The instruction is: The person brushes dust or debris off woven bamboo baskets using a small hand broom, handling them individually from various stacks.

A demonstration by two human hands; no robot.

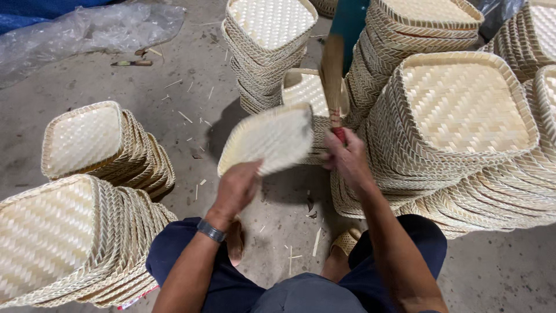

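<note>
Seated among stacked bamboo trays, I hold one woven tray at the centre of the frame, tilted with its flat bottom facing up toward me. My left hand is closed on the tray's lower edge, fingers tucked under it, a watch on the wrist. My right hand is clenched around the red-bound handle of a small brush, just right of the tray. The brush stands nearly upright, its long axis running up the frame, bristles blurred above the tray's right corner; whether they touch the weave I cannot tell. The right hand is the nearer of the two to that corner.

The tray is squarish with rounded corners, pale straw in colour, in a diagonal plaited weave with a braided rim. Similar trays rise in leaning stacks at lower left, centre left, top centre and across the right side. Bamboo slivers litter the concrete floor; clear plastic sheeting lies crumpled at upper left.
</note>
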